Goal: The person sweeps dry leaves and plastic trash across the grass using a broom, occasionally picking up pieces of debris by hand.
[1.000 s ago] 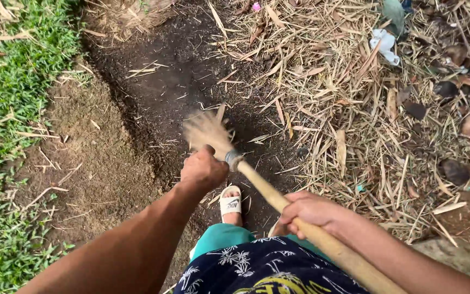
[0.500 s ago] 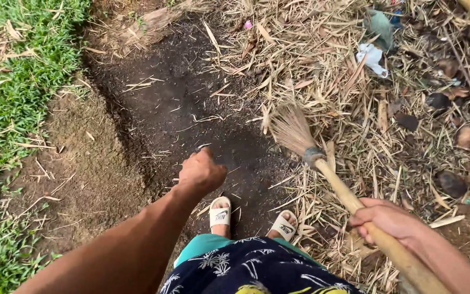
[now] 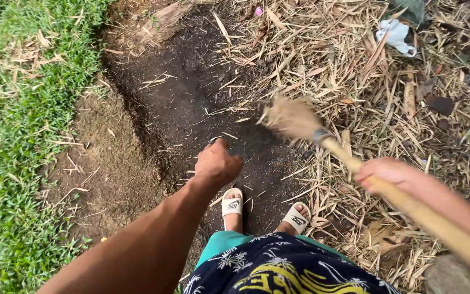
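**A:** What is the right hand (image 3: 390, 173) doing?

**B:** Its fingers are wrapping tight around the wooden handle (image 3: 409, 202) of a broom (image 3: 322, 136), gripping it partway along. The handle is running from the lower right corner, through the grip, and out past the fingers toward the upper left.

**A:** And the brush end?

**B:** The straw brush head (image 3: 289, 115) is lying well beyond the fingers, blurred, right where the dark swept soil (image 3: 191, 103) is meeting the litter of dry bamboo leaves (image 3: 354, 71). I cannot tell whether it is touching the ground.

**A:** The left hand (image 3: 217, 163)?

**B:** It is holding nothing. Its fingers are curling into a loose fist, hanging over the dark soil, well apart from the broom.

**A:** What is lying around them?

**B:** Two feet in white slides (image 3: 232, 206) are standing just below the left fist. Grass (image 3: 12, 109) is edging the far left, and a crumpled white scrap (image 3: 395, 35) is sitting among the leaves, far above the right fingers.
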